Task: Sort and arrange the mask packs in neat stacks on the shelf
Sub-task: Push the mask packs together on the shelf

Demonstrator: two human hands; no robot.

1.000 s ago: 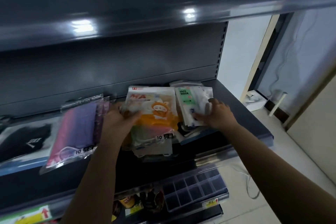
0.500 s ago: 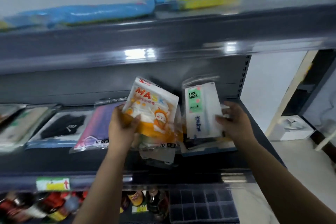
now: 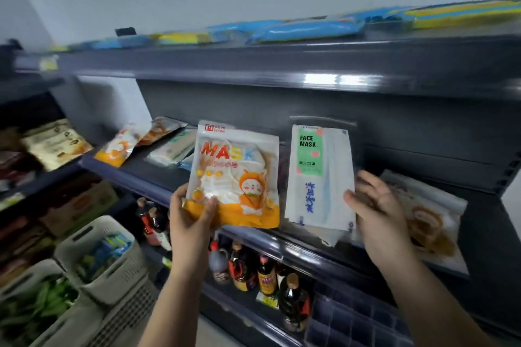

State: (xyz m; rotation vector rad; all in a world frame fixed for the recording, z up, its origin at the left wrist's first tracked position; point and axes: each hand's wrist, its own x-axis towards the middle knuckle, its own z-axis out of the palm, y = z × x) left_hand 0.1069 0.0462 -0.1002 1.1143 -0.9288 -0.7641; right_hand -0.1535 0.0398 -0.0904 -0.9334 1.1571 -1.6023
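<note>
The left hand [image 3: 189, 215] pinches the lower left corner of a glossy orange-and-white plastic mask pack with a cartoon figure [image 3: 235, 175], thumb on its face, holding it upright so the print faces the person, probably to identify its kind. The right hand [image 3: 376, 205] grips the right edge of a white paper-like face mask pack with a green label [image 3: 321, 177] the same way, side by side for comparison. Both packs are raised just above the dark grey metal shelf [image 3: 296, 245], where similar orange packs [image 3: 124, 146] lie loosely to the left, seemingly awaiting stacking.
</note>
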